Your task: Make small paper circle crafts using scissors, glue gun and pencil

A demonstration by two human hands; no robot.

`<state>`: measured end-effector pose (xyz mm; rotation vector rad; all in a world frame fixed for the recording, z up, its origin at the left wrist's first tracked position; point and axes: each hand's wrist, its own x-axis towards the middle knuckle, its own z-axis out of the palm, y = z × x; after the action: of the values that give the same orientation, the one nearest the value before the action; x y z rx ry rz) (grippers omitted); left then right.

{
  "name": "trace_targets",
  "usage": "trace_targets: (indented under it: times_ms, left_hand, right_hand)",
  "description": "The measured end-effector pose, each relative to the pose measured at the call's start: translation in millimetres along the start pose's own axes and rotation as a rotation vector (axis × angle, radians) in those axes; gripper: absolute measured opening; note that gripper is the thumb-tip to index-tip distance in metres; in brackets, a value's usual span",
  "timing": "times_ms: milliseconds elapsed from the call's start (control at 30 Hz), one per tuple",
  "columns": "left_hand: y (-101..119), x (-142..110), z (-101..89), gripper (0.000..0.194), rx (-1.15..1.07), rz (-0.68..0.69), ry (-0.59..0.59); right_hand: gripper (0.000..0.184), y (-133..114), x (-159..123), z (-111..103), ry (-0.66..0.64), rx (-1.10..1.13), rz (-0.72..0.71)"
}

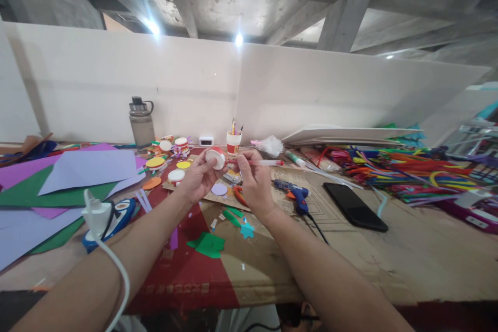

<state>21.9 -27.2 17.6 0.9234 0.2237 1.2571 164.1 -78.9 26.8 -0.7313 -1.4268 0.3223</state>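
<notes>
My left hand (196,180) is closed around a small round drum-like piece (216,157) with a white face and a red side, held up over the table. In my right hand (254,179) is a clear-barrelled pen with a red end (272,163), pointed left toward the round piece. Whether its tip touches the piece I cannot tell. Below the hands lie a pale lilac paper disc (219,189), a blue paper flower (247,229) and green paper scraps (208,245). Similar white-topped round pieces (176,176) stand left of my left hand.
A blue glue gun (300,201) and a black phone (354,206) lie on the right, before bundled pipe cleaners (404,163). Coloured paper sheets (85,171), a plugged power strip (123,212) and a bottle (142,127) are left. A paper cup (233,141) holds pens.
</notes>
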Motion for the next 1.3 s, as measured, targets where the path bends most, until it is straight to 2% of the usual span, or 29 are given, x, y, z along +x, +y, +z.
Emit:
trace_targets:
  times_ms: [700,967,1067,1200,1300]
  left_hand:
    - [-1,-1,0.2,0.021,0.024,-0.003,-0.009]
    - [-1,-1,1.5,0.028,0.026,-0.006,-0.009]
    - [-3,0,2.7,0.028,0.096,0.006,0.020]
    - [-11,2,-0.1,0.033,0.298,0.030,0.112]
    - [-15,2,-3.3,0.036,0.450,0.038,0.120]
  right_hand:
    - [0.022,3,1,-1,0.019,-0.046,0.008]
    - [0.019,2,-1,-1,0.017,-0.103,-0.038]
    - [0.018,1,-1,-2,0.020,-0.130,-0.063]
    - [0.020,3,1,-3,0.057,-0.145,-0.041]
    - [0.021,4,1,-3,0.053,-0.111,-0.028]
